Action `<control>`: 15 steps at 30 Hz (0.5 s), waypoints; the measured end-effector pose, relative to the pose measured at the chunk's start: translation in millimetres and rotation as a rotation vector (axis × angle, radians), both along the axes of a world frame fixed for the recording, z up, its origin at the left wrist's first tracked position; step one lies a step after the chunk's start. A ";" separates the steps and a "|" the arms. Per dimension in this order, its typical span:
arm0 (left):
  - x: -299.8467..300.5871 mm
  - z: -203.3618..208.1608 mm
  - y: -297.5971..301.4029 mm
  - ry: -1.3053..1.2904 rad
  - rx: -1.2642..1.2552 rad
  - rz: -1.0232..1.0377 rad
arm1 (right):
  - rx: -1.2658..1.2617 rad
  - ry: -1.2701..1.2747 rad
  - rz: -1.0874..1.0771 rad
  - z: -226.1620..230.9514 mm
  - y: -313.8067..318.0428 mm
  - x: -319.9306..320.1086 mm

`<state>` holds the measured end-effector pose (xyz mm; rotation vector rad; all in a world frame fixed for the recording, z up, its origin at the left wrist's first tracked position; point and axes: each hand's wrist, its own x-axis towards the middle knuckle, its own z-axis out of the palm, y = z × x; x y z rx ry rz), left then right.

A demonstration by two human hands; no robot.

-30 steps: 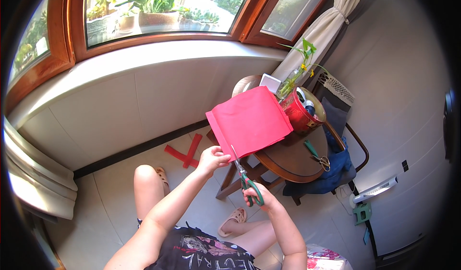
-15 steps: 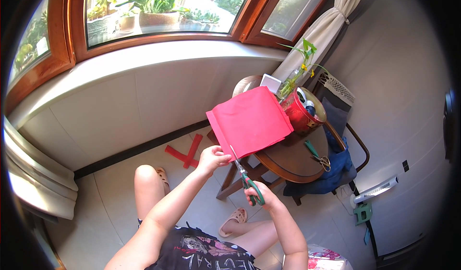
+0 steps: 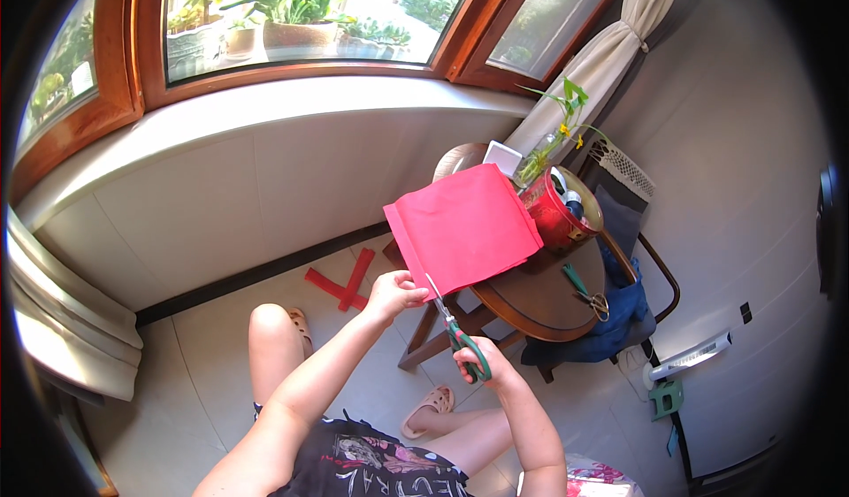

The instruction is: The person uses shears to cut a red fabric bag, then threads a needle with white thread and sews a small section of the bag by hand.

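A squarish red sheet, perhaps folded paper or cloth (image 3: 469, 227), lies over the left part of a round wooden table (image 3: 539, 307), its near corner past the edge. My left hand (image 3: 395, 294) pinches that corner between thumb and fingers. In my right hand (image 3: 485, 362) are scissors (image 3: 452, 324) with green handles, the fingers through the loops. Their blades meet the sheet's near edge, just right of my left fingertips. Whether the blades are fully closed is too small to tell.
Red strips (image 3: 354, 283) lie crossed on the floor by the table. A red bucket (image 3: 555, 214) holding several items, a glass vase with a plant (image 3: 539, 156) and a green-handled tool (image 3: 575, 280) are on the table. A chair with blue cloth (image 3: 619, 311) stands at right.
The whole view has shifted slightly. Both hands, the scissors and the red sheet keep nearly the same places relative to each other.
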<state>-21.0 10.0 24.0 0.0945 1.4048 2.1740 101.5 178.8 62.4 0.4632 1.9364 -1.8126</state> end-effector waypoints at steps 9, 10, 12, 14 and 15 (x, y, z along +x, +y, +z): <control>0.9 5.5 -0.8 0.035 -0.032 -0.050 | 0.005 0.011 -0.010 -5.6 0.5 -10.1; 0.1 4.1 -0.9 0.036 -0.032 -0.050 | -0.032 0.010 -0.013 -4.6 -0.6 -12.9; -1.9 1.5 -1.1 0.031 -0.020 -0.054 | -0.022 0.001 -0.019 -0.2 -1.9 -14.7; -2.3 3.0 -2.7 0.030 -0.057 -0.065 | -0.008 -0.027 -0.021 2.3 -1.1 -15.6; -2.5 2.0 -1.8 0.036 -0.043 -0.069 | -0.006 -0.026 -0.019 2.2 -1.0 -15.7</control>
